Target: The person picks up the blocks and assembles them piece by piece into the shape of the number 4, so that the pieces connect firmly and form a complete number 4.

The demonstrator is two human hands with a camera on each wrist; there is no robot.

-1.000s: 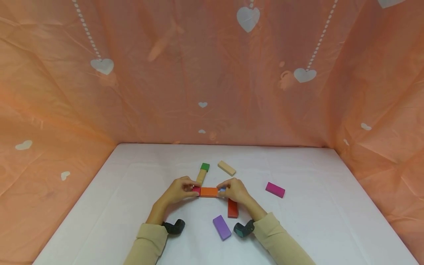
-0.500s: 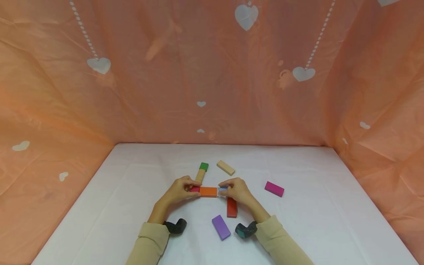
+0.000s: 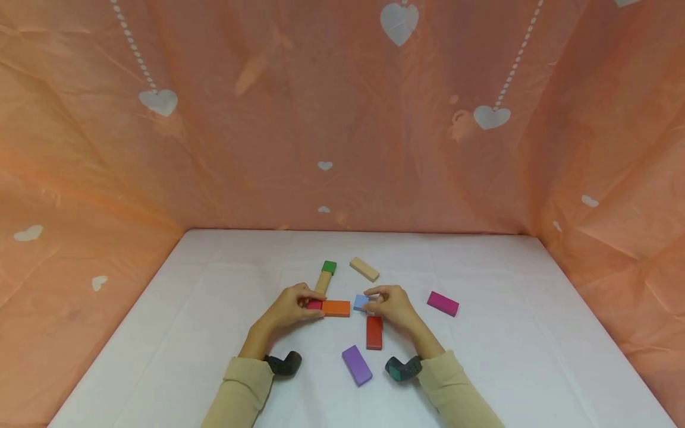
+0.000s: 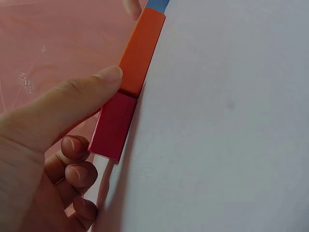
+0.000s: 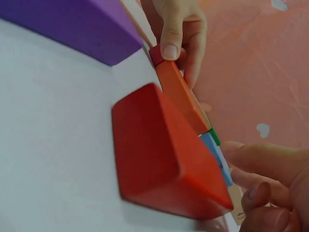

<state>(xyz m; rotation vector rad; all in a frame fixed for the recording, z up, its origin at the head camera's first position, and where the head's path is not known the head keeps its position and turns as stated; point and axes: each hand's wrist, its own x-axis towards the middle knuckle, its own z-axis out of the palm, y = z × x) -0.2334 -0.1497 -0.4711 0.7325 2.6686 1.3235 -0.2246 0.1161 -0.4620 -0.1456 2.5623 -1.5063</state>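
My left hand (image 3: 289,306) grips the crimson block (image 4: 113,126) between thumb and curled fingers, the thumb tip lying at its seam with the orange block (image 3: 336,308). The orange block lies end to end with the crimson one. Just right of it, across a narrow gap, is a small light-blue block (image 3: 361,302). My right hand (image 3: 393,306) is at the blue block's right side with thumb and forefinger spread apart. In the right wrist view, a fingertip is close against the blue block's far edge; contact is hard to tell.
A red block (image 3: 374,333) and a purple block (image 3: 357,365) lie nearer me. Behind the left hand, a plain wooden block (image 3: 323,282) meets a green block (image 3: 329,267). Another wooden block (image 3: 364,269) lies behind; a magenta block (image 3: 443,304) is at right.
My right hand has loosened from the light-blue block and shifted slightly right, uncovering more of it. The gap beside the orange block looks wider. My left hand keeps its grip.
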